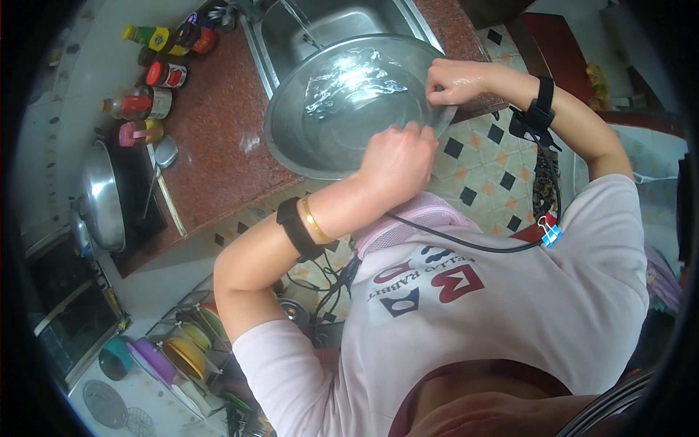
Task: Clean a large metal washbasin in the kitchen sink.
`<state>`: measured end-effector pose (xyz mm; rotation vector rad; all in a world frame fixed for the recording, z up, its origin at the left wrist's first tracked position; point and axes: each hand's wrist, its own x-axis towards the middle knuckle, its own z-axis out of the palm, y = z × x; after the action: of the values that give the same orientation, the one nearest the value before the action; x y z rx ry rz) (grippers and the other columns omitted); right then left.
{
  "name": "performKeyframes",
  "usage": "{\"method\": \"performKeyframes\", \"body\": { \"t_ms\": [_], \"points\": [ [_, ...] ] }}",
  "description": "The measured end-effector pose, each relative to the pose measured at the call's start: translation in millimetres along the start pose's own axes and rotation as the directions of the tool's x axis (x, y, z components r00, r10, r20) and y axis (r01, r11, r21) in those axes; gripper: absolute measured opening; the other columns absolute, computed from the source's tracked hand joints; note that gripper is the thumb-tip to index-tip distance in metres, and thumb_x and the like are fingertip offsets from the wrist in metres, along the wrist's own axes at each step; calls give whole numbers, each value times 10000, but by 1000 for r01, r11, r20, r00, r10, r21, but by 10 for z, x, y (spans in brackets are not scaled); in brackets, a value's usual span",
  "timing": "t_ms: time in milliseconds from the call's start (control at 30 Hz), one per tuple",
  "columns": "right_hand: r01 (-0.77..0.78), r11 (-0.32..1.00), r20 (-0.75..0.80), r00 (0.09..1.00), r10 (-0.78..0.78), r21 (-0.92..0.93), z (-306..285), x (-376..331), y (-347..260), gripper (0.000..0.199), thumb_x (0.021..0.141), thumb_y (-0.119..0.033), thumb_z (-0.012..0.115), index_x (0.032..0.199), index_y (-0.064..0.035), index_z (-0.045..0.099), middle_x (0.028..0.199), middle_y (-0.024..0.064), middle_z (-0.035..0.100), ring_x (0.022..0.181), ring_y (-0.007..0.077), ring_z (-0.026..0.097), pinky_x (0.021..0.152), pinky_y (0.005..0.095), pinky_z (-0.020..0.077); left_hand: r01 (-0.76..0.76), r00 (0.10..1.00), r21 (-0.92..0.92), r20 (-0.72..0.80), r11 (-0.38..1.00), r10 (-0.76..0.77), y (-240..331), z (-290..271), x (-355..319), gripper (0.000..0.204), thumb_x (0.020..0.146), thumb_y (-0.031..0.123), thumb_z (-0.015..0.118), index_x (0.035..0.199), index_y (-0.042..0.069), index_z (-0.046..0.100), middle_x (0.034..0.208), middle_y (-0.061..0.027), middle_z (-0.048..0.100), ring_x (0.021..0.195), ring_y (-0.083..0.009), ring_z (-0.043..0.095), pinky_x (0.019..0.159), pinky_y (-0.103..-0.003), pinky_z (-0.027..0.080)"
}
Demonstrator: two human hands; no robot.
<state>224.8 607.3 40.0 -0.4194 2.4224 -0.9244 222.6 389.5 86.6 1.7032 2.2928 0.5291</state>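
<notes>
A wide round metal basin [290,120] with clear water [360,91] in it sits tilted at the near edge of the sink [271,45]. My left hand [399,162] is closed over the basin's near rim, knuckles up. Farther right, my right hand [459,81] is wet and closed round the rim on that side. The fingertips of both hands are partly hidden behind the rim and knuckles. A thin stream of water [297,20] runs down into the sink just beyond the basin.
Several bottles and jars, among them a red-lidded jar [166,74], line the back of the reddish counter [226,138]. A large metal wok [102,193] sits on the stove at the left. A rack with colored bowls [183,357] stands lower left. Cables hang by my waist.
</notes>
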Motion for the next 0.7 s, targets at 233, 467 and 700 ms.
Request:
{"method": "performKeyframes", "body": {
  "t_ms": [233, 467, 700],
  "points": [
    [-2, 999, 12, 1000, 2, -45, -47, 45, 163, 239, 696, -181, 515, 714, 9, 659, 598, 162, 595, 535, 257, 554, 538, 344, 435, 29, 999, 11, 14, 1000, -29, 21, 109, 141, 201, 834, 177, 506, 722, 10, 507, 684, -162, 554, 576, -350, 574, 501, -420, 477],
    [18, 999, 36, 999, -17, -38, -48, -74, -51, 265, 699, -196, 498, 658, 37, 619, 556, 190, 549, 509, 288, 518, 527, 371, 414, -2, 996, 22, 89, 1000, 0, -32, -55, -11, 185, 827, 177, 514, 740, 14, 504, 683, -150, 545, 598, -347, 577, 521, -416, 480],
    [-49, 999, 61, 997, 50, -11, -18, -199, -373, 279, 720, -207, 478, 643, 36, 594, 567, 191, 540, 509, 322, 501, 518, 381, 402, -25, 988, -25, 149, 999, 28, -170, -294, -262, 132, 816, 171, 526, 809, 39, 528, 702, -113, 528, 629, -308, 563, 526, -396, 467]
  ]
}}
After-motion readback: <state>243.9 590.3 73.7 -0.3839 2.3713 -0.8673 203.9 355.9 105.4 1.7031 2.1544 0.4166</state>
